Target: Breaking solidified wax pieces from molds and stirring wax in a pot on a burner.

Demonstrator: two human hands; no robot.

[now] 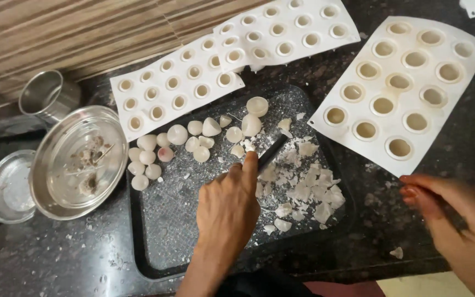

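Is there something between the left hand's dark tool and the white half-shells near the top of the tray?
Nothing large. The left hand presses a dark tool on the dark tray. Only small white crumbs lie between its tip and the nearest half-shells. The right hand is off to the side.

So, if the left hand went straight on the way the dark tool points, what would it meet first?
Probably the small white shell pieces just past the tool tip that the left hand holds, then the round half-shells; depth is unclear.
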